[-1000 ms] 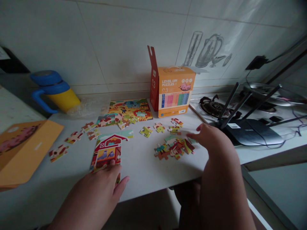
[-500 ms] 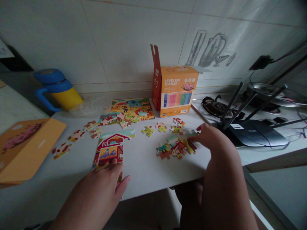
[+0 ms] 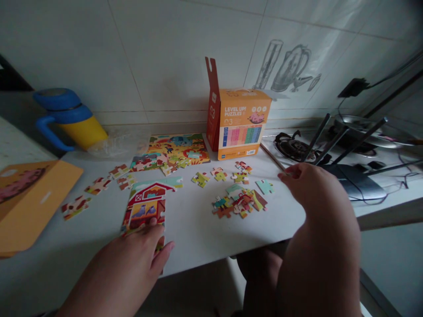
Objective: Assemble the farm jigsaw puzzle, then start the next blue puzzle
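My left hand (image 3: 139, 251) lies flat and open at the near edge of the table, fingertips on the bottom of a joined red-barn puzzle section (image 3: 145, 204). My right hand (image 3: 310, 187) hovers to the right of a small heap of loose puzzle pieces (image 3: 239, 202). Its fingers are loosely bent and point left, and nothing shows in them. A single pale green piece (image 3: 265, 186) lies on the table just left of those fingertips. Three more loose pieces (image 3: 220, 175) sit behind the heap.
An orange puzzle box (image 3: 243, 123) stands open at the wall beside another joined puzzle section (image 3: 175, 152). Several pieces (image 3: 99, 185) lie at the left near an orange card sleeve (image 3: 29, 198). A yellow-and-blue jug (image 3: 69, 121), a black router (image 3: 350, 180) and a gas hob (image 3: 297, 147) flank the table.
My right hand has come off the heap and drawn back to the right. The pale green piece now lies apart from the heap. My left hand stays on the barn section.
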`<state>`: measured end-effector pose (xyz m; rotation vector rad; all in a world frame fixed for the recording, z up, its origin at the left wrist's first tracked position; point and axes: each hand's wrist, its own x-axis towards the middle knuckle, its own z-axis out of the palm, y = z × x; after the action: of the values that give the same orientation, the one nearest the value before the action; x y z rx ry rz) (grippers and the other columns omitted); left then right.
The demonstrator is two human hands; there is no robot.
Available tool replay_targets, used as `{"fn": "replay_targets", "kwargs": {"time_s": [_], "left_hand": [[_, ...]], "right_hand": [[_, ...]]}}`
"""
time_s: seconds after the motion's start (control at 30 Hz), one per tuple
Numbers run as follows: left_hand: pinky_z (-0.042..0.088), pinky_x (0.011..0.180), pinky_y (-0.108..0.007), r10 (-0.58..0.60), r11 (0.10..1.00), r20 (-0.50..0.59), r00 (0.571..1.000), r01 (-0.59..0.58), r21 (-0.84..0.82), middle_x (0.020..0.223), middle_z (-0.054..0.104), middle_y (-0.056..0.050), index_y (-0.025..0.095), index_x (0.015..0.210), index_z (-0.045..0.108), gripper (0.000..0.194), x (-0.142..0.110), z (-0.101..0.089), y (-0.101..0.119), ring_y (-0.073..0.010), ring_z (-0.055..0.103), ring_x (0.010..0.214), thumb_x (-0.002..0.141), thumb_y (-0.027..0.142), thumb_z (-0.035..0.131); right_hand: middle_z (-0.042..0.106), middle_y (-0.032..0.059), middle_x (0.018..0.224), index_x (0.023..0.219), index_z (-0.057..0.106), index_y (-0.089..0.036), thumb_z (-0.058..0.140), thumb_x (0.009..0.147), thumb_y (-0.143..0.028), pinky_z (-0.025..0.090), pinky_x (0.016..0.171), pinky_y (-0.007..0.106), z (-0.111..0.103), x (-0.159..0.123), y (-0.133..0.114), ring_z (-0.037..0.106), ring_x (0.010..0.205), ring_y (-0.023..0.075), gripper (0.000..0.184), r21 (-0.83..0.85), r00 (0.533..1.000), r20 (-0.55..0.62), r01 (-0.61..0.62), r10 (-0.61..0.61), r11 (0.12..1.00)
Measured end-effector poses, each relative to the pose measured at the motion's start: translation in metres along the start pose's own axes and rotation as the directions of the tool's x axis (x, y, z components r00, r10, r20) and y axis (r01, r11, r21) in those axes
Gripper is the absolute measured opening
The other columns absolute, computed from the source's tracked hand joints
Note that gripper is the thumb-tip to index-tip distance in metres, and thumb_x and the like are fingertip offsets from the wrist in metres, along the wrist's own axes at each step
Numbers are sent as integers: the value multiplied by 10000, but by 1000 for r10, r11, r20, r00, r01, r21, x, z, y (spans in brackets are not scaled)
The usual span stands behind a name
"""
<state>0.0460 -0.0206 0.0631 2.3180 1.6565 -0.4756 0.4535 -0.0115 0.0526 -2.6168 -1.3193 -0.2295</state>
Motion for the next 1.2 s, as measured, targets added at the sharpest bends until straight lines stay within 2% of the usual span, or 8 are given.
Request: {"fn": "replay_targets", "kwargs": {"time_s": [0.13,0.2,0.37,0.5,0.73,0.9,1.03,1.2], "left_hand": [[594,865,-447,21,1000,-19,1000,-20,12,1166,821,-139,204,1295,723,425,3,5,-2,-325,803,976,1074,337,385],[599,887,-449,24,1000,-31,999,-23,21,1231,808,-148,203,1303,726,434,5,7,-3,-327,799,1017,1069,336,385],[599,925,-471,23,1000,-32,999,-22,18,1229,809,-157,203,1296,745,447,5,9,-4,-338,800,995,1055,343,396],[605,892,-499,32,999,-35,999,-31,34,1203,811,-165,203,1283,746,456,5,8,-6,-360,799,978,1059,352,379],[605,890,-517,80,995,-1,997,-80,52,1216,797,-200,161,1245,750,447,5,2,-4,-384,790,1053,1069,329,376],[580,984,-526,107,994,-51,993,-106,24,1200,794,-211,130,1275,732,446,3,4,-4,-372,777,1097,1080,332,386],[583,985,-504,116,993,-59,992,-116,3,1234,788,-209,135,1280,737,436,2,2,-7,-368,773,1119,1074,327,405],[575,1000,-503,119,992,-71,990,-121,-23,1260,782,-216,124,1365,715,476,1,1,-12,-371,768,1144,1071,333,405]], "right_hand": [[800,152,939,1049,789,-184,708,870,-652,488,720,409,17,10,-3,735,855,327,508,-67,978,207,25,-11,997],[805,166,963,1032,804,-171,722,853,-669,501,719,400,25,14,-4,745,882,331,536,-87,958,287,50,-23,995],[803,121,867,910,839,-229,714,885,-476,511,700,377,29,18,4,745,793,279,278,-83,939,343,67,-35,994],[768,110,734,704,805,-229,795,806,-454,512,637,361,32,19,16,724,690,264,247,-127,881,473,100,-28,987],[812,188,920,895,854,-192,722,852,-307,541,691,380,28,-5,10,779,848,322,180,-192,937,346,117,-45,974],[811,210,999,932,842,-158,623,917,-332,525,743,371,10,-22,6,781,943,328,280,-232,922,366,217,-122,948],[810,151,903,891,817,-197,597,901,-331,474,685,355,-3,-33,34,767,880,309,258,-209,921,375,196,-106,958],[786,82,812,840,749,-255,591,891,-363,490,701,363,-17,-58,100,741,807,287,198,-146,948,311,119,-68,982]]}}
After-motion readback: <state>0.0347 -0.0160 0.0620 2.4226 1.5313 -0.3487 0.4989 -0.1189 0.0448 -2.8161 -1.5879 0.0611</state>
